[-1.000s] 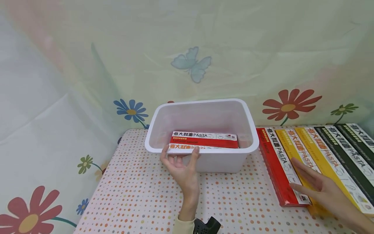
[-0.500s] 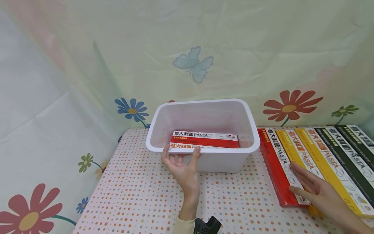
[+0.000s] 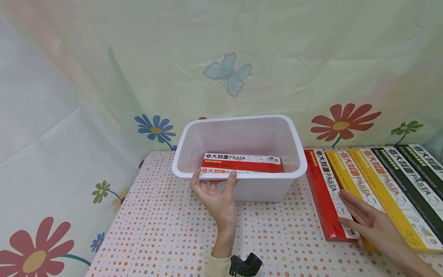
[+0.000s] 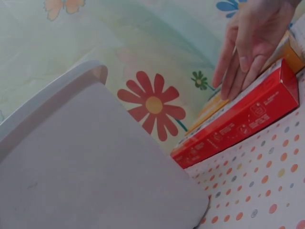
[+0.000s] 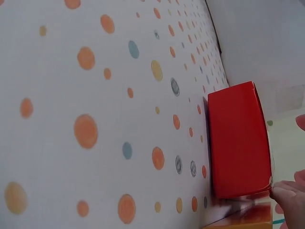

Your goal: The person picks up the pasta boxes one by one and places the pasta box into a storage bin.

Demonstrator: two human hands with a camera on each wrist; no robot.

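My left hand [image 3: 215, 200] holds the near rim of a white plastic tub [image 3: 263, 188], its thumb and index finger over the lip and its other fingers curled below. Inside the tub lie a red pasta box [image 3: 242, 165] and a second box with orange lettering, partly hidden by the rim. At the right, my right hand [image 3: 373, 227] touches the nearest red pasta box [image 3: 320, 196]; its fingers are nearly straight along the side by the yellow pasta box [image 3: 340, 169]. In the left wrist view, those fingers [image 4: 233, 71] extend down over the red box.
Right of the red box lie another yellow pasta box [image 3: 387, 188] and two dark green pasta boxes [image 3: 401, 181] in a row. A dotted cloth [image 3: 155, 231] covers the table. A flowered curtain [image 3: 277, 77] hangs close behind the tub.
The near end of the red box outside the tub has swung slightly left, together with my right hand. My left hand keeps its place on the tub rim.
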